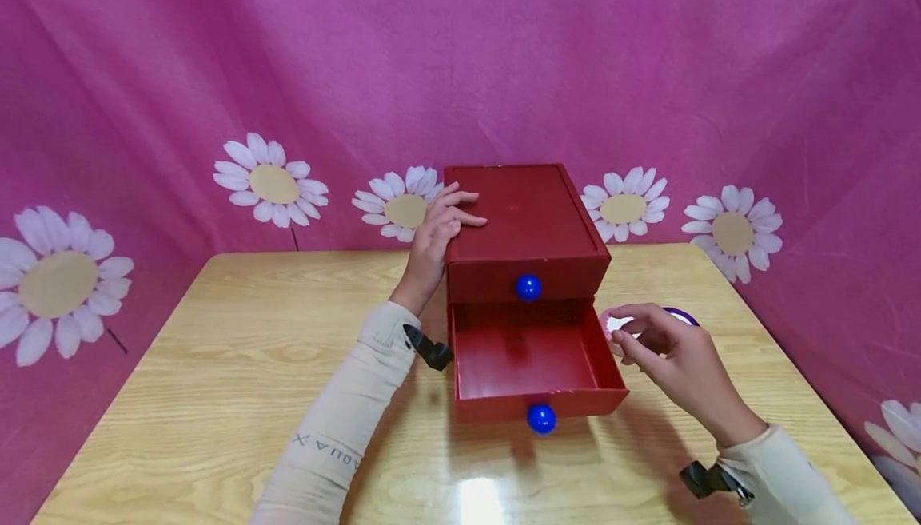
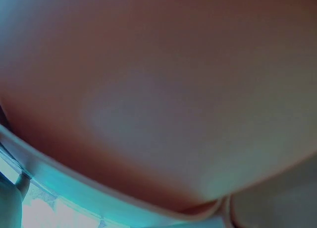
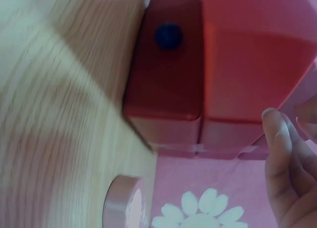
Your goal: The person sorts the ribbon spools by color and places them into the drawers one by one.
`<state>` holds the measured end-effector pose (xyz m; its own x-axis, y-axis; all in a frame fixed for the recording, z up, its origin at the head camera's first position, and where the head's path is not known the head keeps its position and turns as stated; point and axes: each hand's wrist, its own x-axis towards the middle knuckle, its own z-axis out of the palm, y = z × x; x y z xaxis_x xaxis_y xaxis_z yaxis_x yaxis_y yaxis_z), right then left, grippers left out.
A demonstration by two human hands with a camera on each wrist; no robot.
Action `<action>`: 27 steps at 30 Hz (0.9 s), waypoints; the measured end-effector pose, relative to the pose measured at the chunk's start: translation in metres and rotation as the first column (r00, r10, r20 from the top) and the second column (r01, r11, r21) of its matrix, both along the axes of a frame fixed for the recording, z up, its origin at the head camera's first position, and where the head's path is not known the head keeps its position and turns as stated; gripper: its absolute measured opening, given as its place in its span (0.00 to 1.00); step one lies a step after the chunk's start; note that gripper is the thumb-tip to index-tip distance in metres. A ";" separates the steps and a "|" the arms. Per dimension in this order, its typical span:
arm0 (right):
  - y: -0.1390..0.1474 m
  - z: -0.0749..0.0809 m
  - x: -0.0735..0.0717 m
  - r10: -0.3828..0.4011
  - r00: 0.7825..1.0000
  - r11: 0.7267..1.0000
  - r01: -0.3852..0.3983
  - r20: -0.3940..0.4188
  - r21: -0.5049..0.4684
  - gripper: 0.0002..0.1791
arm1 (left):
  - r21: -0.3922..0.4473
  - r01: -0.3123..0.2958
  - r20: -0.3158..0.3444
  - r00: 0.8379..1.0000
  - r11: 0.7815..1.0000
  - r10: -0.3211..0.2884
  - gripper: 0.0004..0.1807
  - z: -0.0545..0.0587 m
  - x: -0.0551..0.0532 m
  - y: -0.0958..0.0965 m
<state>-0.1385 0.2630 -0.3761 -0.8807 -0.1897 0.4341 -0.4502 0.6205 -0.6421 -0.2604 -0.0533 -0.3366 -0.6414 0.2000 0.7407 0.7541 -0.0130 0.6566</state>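
Observation:
A red chest of two drawers with blue knobs stands on the wooden table. Its lower drawer is pulled out and its bottom shows bare; the upper one is closed. My left hand rests over the chest's top left edge, fingers extended on the lid. To the right of the open drawer hovers my right hand, fingers loosely bent, with nothing seen between the fingertips in the right wrist view. Behind that hand, pink and purple rims with white inside show; a round pink box lies there on the table.
A pink cloth with large white daisies hangs behind and at both sides of the table. In the left wrist view, blurred skin fills most of the picture.

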 end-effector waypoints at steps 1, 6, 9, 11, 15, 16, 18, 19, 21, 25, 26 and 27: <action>0.001 -0.001 -0.002 -0.007 1.000 1.000 0.007 -0.001 0.010 0.20 | 0.000 0.002 -0.002 1.000 1.000 -0.002 0.21 0.000 0.000 0.000; 0.004 -0.009 -0.013 -0.036 0.999 0.997 0.038 -0.023 0.072 0.21 | -0.004 0.014 -0.008 1.000 1.000 -0.014 0.21 -0.001 0.000 -0.001; 0.006 -0.013 -0.020 -0.045 0.999 0.992 0.047 -0.022 0.113 0.22 | 0.006 0.013 -0.021 1.000 1.000 -0.013 0.20 -0.001 0.000 -0.002; 0.007 -0.015 -0.025 -0.050 0.999 0.990 0.049 0.001 0.129 0.22 | 0.014 0.014 -0.030 0.999 1.000 -0.013 0.20 0.000 0.000 -0.002; 0.011 -0.020 -0.031 -0.079 0.995 0.988 0.070 0.063 0.138 0.24 | 0.014 0.019 -0.029 0.999 1.000 -0.019 0.20 0.001 0.000 -0.001; 0.012 -0.021 -0.033 -0.085 0.993 0.988 0.073 0.081 0.139 0.25 | 0.011 0.019 -0.027 0.999 1.000 -0.019 0.21 0.002 0.001 -0.001; 0.013 -0.023 -0.035 -0.086 0.990 0.988 0.070 0.116 0.135 0.27 | 0.006 0.017 -0.021 1.000 1.000 -0.017 0.21 0.002 0.001 -0.001; 0.014 -0.024 -0.036 -0.082 0.988 0.989 0.065 0.132 0.132 0.28 | 0.005 0.016 -0.019 1.000 1.000 -0.016 0.21 0.002 0.001 -0.001; 0.014 -0.025 -0.039 -0.060 0.984 0.992 0.040 0.168 0.119 0.30 | 0.005 0.012 -0.015 1.000 1.000 -0.012 0.21 0.002 0.001 -0.001; 0.016 -0.028 -0.043 -0.023 0.977 0.995 0.002 0.213 0.099 0.33 | 0.007 0.009 -0.008 1.000 1.000 -0.009 0.21 0.002 0.002 -0.002; 0.016 -0.029 -0.044 -0.022 0.976 0.995 0.000 0.218 0.100 0.33 | 0.008 0.009 -0.005 1.000 1.000 -0.009 0.21 0.001 0.002 -0.002; 0.017 -0.030 -0.045 -0.021 0.974 0.995 -0.002 0.224 0.101 0.33 | 0.008 0.009 -0.004 1.000 1.000 -0.009 0.21 0.001 0.001 -0.002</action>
<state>-0.1834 0.2800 -0.4062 -0.9553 -0.2132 0.2048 -0.2957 0.6902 -0.6604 -0.2590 -0.0551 -0.3351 -0.6364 0.1998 0.7451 0.7569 -0.0249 0.6531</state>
